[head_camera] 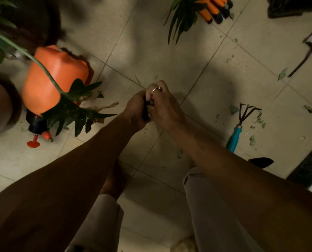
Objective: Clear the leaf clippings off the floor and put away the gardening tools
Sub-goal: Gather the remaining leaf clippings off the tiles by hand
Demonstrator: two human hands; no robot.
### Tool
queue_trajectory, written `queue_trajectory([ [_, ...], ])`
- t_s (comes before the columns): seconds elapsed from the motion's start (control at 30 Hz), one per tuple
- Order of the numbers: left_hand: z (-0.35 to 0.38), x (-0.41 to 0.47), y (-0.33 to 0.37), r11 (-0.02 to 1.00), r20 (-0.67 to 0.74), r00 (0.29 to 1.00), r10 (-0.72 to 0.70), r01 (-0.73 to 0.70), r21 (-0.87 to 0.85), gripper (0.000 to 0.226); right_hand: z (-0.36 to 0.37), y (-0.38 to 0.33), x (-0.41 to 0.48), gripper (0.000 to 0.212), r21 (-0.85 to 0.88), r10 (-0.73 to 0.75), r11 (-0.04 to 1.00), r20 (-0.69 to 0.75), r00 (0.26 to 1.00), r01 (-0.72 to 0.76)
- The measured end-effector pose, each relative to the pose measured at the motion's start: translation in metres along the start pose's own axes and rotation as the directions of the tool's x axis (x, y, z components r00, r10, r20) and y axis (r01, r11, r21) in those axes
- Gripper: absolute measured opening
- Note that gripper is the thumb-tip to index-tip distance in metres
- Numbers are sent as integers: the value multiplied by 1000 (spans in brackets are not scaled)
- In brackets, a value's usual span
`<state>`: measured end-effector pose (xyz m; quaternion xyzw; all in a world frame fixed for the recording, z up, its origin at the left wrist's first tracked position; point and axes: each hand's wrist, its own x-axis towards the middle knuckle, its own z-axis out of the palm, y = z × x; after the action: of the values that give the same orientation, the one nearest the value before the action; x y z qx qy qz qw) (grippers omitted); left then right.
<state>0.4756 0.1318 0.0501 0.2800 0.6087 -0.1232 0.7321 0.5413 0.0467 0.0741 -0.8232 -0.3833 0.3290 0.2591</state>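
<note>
One sprayer: an orange plastic spray bottle (pixel 55 79) lies on its side on the pale tiled floor (pixel 151 42) at the left, its black cap and red nozzle toward the near edge.
Leaf: a dark green lobed leaf (pixel 78 108) on a long stalk hangs over the bottle's lower part.
Left hand (pixel 135 110): the fingers are curled round a small dark object (pixel 145 110); what it is cannot be told.
Right hand (pixel 165 106): pressed against the left, fingers curled onto the same object, with a silver ring (pixel 156 89) on one finger.
Gloves: orange and black gardening gloves (pixel 215 10) lie at the top, just beside cut green fronds (pixel 182 20).
Rake: a black-pronged hand rake with a teal handle (pixel 235 138) lies on the floor right of the hands, untouched.
Clippings: small pale green leaf clippings (pixel 282 74) are scattered on the tiles around the rake and farther right.
</note>
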Motion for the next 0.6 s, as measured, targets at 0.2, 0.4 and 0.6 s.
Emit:
queue_trajectory([
  [0.2, -14, 8, -3, 994, -120, 992, 48, -36, 102, 40, 15, 27, -17, 45, 114, 45, 993, -133, 990, -30],
  [0.4, -53, 43, -9, 979, -223, 962, 155, -119, 165, 41, 74, 82, -51, 111, -279, 172, 937, -151, 974, -208],
  [0.6, -103, 86, -12, 964, -83, 971, 225, -209, 167, 68, 134, 93, -53, 116, -398, 22, 913, -178, 984, -92],
])
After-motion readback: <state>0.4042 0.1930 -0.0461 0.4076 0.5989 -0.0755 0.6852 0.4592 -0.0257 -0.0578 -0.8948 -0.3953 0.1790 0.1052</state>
